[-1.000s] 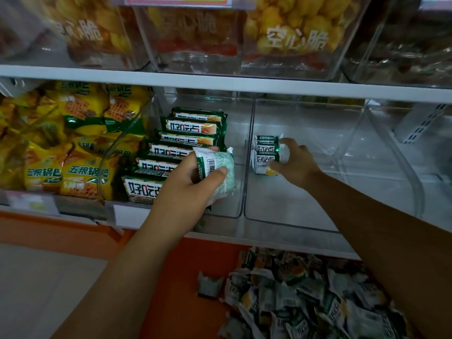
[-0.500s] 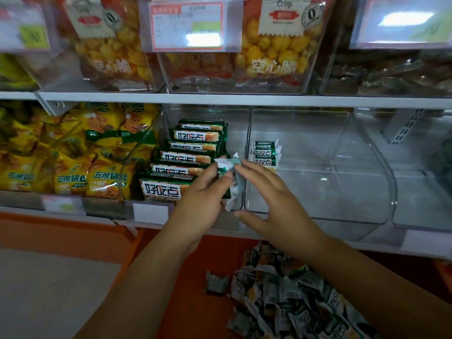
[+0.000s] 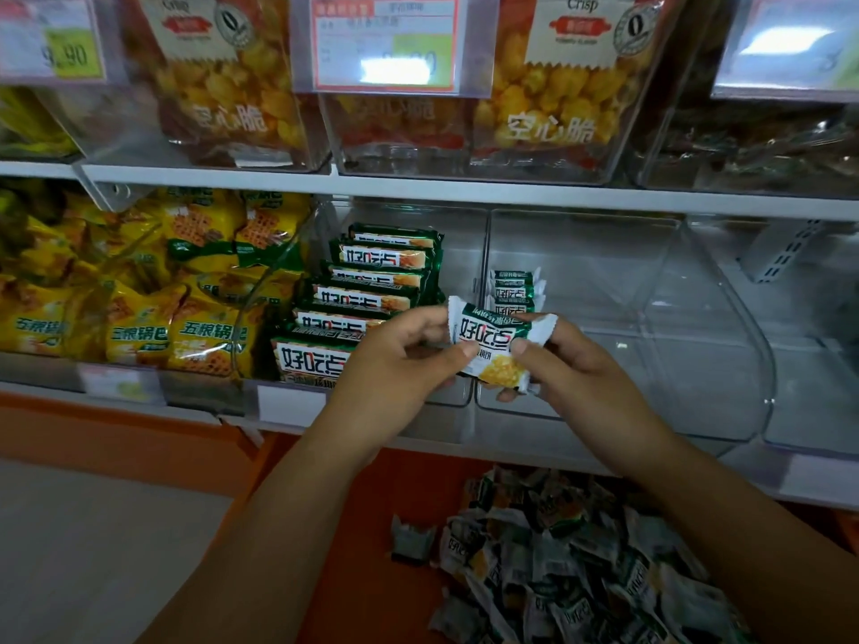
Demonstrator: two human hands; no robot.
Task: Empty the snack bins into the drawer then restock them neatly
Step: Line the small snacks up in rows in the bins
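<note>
Both hands hold one small green-and-white snack packet (image 3: 493,342) in front of the shelf, printed side toward me. My left hand (image 3: 399,364) pinches its left edge and my right hand (image 3: 564,369) pinches its right edge. Behind it, a clear bin (image 3: 465,253) holds a neat row of larger green packets (image 3: 367,295). The clear bin (image 3: 627,318) to its right holds a short stack of small packets (image 3: 513,285) at its left wall. Below, in the drawer (image 3: 418,495), lies a loose pile of the same small packets (image 3: 571,564).
Yellow snack bags (image 3: 139,295) fill the bins at the left. The upper shelf (image 3: 418,183) carries clear bins of yellow crisps with price tags (image 3: 386,41). Another clear bin (image 3: 813,364) sits at the far right. Pale floor (image 3: 93,550) shows at the lower left.
My right hand left the small stack in the right bin and came to the packet in my left hand. Both hands now hold it, turned printed side toward me.
</note>
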